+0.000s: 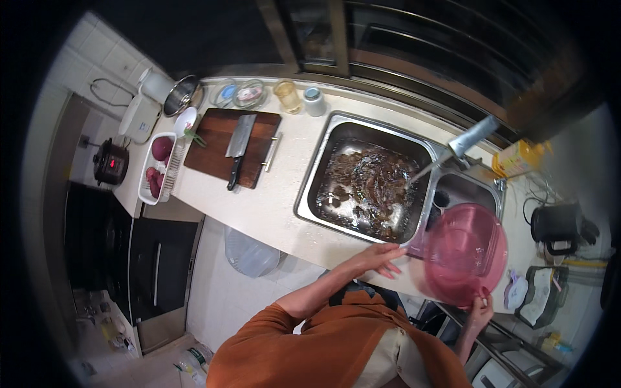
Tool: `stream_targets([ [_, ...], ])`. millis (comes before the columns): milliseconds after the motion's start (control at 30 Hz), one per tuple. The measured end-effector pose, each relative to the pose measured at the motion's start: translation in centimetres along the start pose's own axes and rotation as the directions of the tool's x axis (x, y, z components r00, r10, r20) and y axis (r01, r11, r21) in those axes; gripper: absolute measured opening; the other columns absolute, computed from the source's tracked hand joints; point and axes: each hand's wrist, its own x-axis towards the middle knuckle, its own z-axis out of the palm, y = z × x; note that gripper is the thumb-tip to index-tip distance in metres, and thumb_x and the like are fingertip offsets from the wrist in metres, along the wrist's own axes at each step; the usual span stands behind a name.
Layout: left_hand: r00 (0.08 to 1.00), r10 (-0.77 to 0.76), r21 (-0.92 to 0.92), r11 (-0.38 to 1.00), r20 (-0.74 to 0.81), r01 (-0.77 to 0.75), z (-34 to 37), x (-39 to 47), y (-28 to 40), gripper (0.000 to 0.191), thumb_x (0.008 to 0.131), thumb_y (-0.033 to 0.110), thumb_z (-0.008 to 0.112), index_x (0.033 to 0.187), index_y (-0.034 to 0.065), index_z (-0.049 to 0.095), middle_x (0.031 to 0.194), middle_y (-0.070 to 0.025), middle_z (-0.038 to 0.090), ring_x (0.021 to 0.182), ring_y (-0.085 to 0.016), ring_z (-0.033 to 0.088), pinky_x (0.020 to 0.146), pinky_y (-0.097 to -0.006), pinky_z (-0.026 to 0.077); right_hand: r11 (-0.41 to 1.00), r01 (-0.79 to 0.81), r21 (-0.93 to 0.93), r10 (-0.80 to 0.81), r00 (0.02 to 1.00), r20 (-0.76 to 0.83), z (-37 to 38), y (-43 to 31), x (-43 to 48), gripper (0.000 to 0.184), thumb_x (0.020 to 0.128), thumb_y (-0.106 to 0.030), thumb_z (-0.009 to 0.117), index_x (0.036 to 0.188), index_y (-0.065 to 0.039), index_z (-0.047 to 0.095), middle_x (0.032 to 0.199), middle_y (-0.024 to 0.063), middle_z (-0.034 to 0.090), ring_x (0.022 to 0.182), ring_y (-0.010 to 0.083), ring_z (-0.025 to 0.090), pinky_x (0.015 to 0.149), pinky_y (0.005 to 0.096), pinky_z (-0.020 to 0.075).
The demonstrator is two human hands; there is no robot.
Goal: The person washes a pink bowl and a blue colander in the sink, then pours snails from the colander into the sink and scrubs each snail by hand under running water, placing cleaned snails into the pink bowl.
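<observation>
My right hand [480,310] grips the near rim of a pink plastic basin [463,252], which is tilted over the smaller sink bowl [492,194] at the right. My left hand [381,259] holds nothing; its fingers are spread near the front rim of the large stainless-steel sink [310,206]. Water from the faucet [468,138] runs into that large sink. Many small brown pieces [368,179] lie in the swirling water there, too blurred to name. The basin hides part of the smaller bowl.
A cleaver [240,140] rests on a wooden cutting board [208,150] left of the sink. Beside it stands a white basket [167,189] with purple-red vegetables. A glass jar [314,102] and a yellow bottle [516,159] stand behind. A black kettle [555,223] is at the right.
</observation>
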Motion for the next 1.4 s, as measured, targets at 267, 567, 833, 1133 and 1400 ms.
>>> stream_targets([
  [267, 0.921, 0.147, 0.041, 0.989, -0.361, -0.142, -8.3, -8.9, -2.0, 0.053, 0.092, 0.017, 0.055, 0.138, -0.0033, 0.039, 0.113, -0.0128, 0.063, 0.087, -0.013, 0.065, 0.070, -0.0276, 0.055, 0.977, -0.202, -0.060, 0.201, 0.810, 0.550, 18.2, -5.5, -3.9, 0.038, 0.092, -0.006, 0.056, 0.128, 0.001, 0.048, 0.096, 0.0085, 0.067, 0.075, 0.0112, 0.063, 0.063, 0.0245, 0.0537],
  [567, 0.565, 0.175, -0.105, 0.898, -0.806, -0.428, -19.0, -19.8, -3.8, 0.046, 0.091, 0.012, 0.041, 0.124, -0.0192, 0.041, 0.109, -0.0290, 0.060, 0.081, -0.038, 0.068, 0.066, -0.0412, 0.063, 0.605, -0.756, 0.251, 0.479, 0.597, 0.644, 29.7, -3.5, 9.3, 0.035, 0.099, -0.008, 0.040, 0.127, 0.012, 0.037, 0.123, 0.0314, 0.053, 0.108, 0.0357, 0.061, 0.094, 0.0403, 0.0532],
  [833, 0.467, 0.111, -0.161, 0.848, -0.877, -0.505, -21.6, -21.0, -6.7, 0.038, 0.092, 0.013, 0.043, 0.113, -0.0185, 0.045, 0.100, -0.0275, 0.062, 0.076, -0.033, 0.069, 0.064, -0.0376, 0.063, 0.532, -0.807, 0.257, 0.574, 0.566, 0.592, 38.1, -2.5, 20.1, 0.025, 0.098, -0.003, 0.036, 0.113, 0.017, 0.032, 0.117, 0.0327, 0.041, 0.110, 0.0486, 0.051, 0.095, 0.0551, 0.0504],
  [1133, -0.031, 0.158, 0.159, 0.927, -0.987, -0.339, -17.9, -20.4, -8.0, 0.038, 0.094, 0.017, 0.053, 0.125, -0.0045, 0.049, 0.119, -0.0156, 0.055, 0.099, -0.026, 0.062, 0.079, -0.0350, 0.055, 0.739, -0.649, -0.179, 0.567, 0.457, 0.685, 38.4, -7.8, 19.6, 0.049, 0.096, -0.018, 0.049, 0.131, 0.013, 0.033, 0.136, 0.0326, 0.037, 0.122, 0.0421, 0.046, 0.099, 0.0533, 0.0451],
  [1400, -0.231, 0.732, 0.744, 0.667, -0.640, 0.051, -9.6, -15.3, -1.2, 0.029, 0.094, 0.001, 0.049, 0.122, -0.0038, 0.053, 0.129, -0.0150, 0.049, 0.110, -0.023, 0.056, 0.092, -0.0329, 0.046, 0.870, -0.179, -0.460, 0.494, 0.303, 0.815, 36.7, -9.9, 19.2, 0.037, 0.095, -0.026, 0.055, 0.118, 0.003, 0.056, 0.117, 0.0132, 0.058, 0.105, 0.0227, 0.057, 0.085, 0.0373, 0.0507],
])
